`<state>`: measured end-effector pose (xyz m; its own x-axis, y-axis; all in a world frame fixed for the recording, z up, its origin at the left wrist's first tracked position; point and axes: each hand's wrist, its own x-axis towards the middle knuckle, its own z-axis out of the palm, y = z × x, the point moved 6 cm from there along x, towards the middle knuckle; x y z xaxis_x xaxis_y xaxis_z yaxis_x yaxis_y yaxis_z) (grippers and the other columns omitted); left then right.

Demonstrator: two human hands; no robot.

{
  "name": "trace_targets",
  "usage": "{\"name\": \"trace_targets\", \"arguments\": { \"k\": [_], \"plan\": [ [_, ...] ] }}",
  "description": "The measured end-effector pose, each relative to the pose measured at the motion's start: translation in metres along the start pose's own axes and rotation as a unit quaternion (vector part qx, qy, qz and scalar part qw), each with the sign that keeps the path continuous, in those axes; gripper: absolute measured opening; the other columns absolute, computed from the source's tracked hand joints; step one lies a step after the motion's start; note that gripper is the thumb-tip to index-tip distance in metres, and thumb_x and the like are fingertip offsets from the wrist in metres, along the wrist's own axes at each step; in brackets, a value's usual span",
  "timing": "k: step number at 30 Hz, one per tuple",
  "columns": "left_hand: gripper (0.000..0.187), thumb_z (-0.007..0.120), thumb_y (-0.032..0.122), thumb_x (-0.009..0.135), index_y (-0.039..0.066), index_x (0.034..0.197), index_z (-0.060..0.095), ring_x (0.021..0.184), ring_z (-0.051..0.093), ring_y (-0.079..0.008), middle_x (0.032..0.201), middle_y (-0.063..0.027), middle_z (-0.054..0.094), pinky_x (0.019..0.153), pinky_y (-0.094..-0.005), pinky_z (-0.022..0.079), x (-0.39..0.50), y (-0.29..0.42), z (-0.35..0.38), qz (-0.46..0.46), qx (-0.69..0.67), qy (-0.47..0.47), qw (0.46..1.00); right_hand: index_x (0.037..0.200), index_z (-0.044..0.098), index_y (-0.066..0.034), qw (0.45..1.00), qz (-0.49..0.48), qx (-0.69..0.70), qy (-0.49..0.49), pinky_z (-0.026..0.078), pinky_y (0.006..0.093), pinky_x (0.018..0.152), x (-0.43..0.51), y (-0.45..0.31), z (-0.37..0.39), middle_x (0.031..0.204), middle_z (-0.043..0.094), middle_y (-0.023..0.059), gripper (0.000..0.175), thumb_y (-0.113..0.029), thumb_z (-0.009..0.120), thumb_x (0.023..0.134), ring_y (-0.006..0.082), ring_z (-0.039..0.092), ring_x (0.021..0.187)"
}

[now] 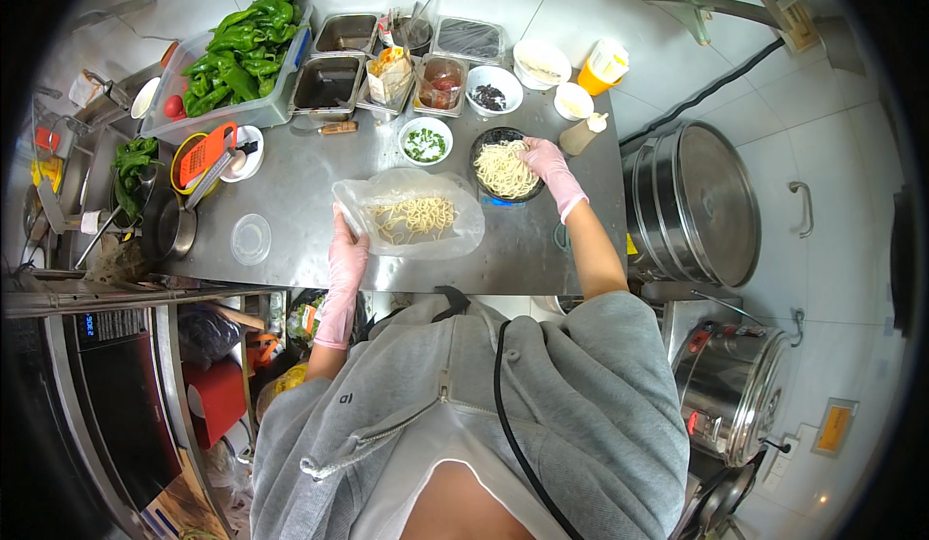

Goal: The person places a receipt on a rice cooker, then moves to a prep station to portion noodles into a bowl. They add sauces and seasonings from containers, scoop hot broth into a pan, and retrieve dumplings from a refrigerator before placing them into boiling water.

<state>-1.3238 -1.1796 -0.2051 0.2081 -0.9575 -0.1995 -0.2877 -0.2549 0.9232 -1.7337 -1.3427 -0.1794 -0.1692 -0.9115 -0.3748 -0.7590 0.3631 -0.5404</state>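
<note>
My left hand (pixel 347 250), in a pink glove, grips the left edge of a clear plastic bag (pixel 464 231). Loose pale noodles (pixel 415 217) lie inside that bag on the steel table. To the right, a black bowl (pixel 475 154) is heaped with noodles (pixel 504 170). My right hand (pixel 544 161), gloved in pink too, has its fingertips bunched in the heap's right side, and they are partly hidden there. Under the bowl's front edge shows something blue (pixel 501 202), perhaps a scale. Just behind the bag stands a white bowl of chopped green herbs (pixel 425 145).
Steel pans (pixel 328 83), white bowls (pixel 494 91) and a squeeze bottle (pixel 583 133) line the table's back. A tub of green peppers (pixel 239 57) stands back left. Left are an orange grater (pixel 207 154), a saucepan (pixel 168 224) and a plastic lid (pixel 251 239). Stacked steel steamers (pixel 689 202) stand right.
</note>
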Motion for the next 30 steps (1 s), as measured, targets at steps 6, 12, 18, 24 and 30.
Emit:
{"name": "trace_targets", "arguments": {
  "k": [6,12,18,24,30],
  "plan": [
    [0.079,0.055,0.005,0.084,0.011,0.149,0.010,0.105,0.060,-0.0287,0.122,-0.0220,0.057,0.092,-0.0319,0.044,-0.004,-0.002,-0.001,-0.003,-0.007,0.003,1.000,0.121,0.059,-0.0078,0.975,-0.077,-0.173,0.113,0.043,0.0377,0.096,-0.021,-0.026,-0.051,0.119,0.060,0.0140,0.042,-0.033,0.054,0.087,0.0291,0.057,0.111],
    [0.079,0.055,0.003,0.084,0.009,0.148,0.010,0.108,0.059,-0.0260,0.128,-0.0215,0.053,0.092,-0.0312,0.043,-0.007,-0.004,0.000,0.020,-0.007,0.007,1.000,0.107,0.065,-0.0072,0.980,-0.150,0.127,0.042,0.049,0.0317,0.080,-0.070,-0.062,-0.029,0.098,0.068,0.0110,0.028,-0.027,0.057,0.088,0.0208,0.066,0.085],
    [0.079,0.055,0.003,0.083,0.009,0.148,0.011,0.103,0.060,-0.0249,0.130,-0.0210,0.052,0.089,-0.0304,0.045,-0.009,-0.006,0.001,0.005,0.010,-0.013,1.000,0.098,0.067,-0.0070,0.931,-0.225,0.110,-0.265,0.050,0.0298,0.070,-0.155,-0.112,0.132,0.083,0.067,0.0085,0.022,-0.024,0.056,0.089,0.0137,0.063,0.075],
    [0.080,0.055,0.004,0.082,0.012,0.149,0.012,0.102,0.061,-0.0285,0.119,-0.0211,0.059,0.089,-0.0332,0.045,-0.013,-0.004,-0.006,-0.017,0.073,-0.007,0.997,0.106,0.065,-0.0143,0.919,-0.327,-0.158,-0.154,0.049,0.0415,0.082,-0.152,-0.124,0.196,0.100,0.066,0.0118,0.027,-0.021,0.048,0.086,0.0320,0.062,0.091],
    [0.081,0.056,0.004,0.082,0.015,0.149,0.010,0.104,0.061,-0.0286,0.119,-0.0212,0.059,0.092,-0.0326,0.044,-0.020,0.005,-0.005,-0.007,0.053,-0.003,0.999,0.088,0.069,-0.0088,0.954,-0.191,-0.230,0.009,0.050,0.0458,0.068,-0.075,-0.100,0.167,0.083,0.067,0.0173,0.022,-0.016,0.049,0.083,0.0344,0.066,0.079]
  ]
}}
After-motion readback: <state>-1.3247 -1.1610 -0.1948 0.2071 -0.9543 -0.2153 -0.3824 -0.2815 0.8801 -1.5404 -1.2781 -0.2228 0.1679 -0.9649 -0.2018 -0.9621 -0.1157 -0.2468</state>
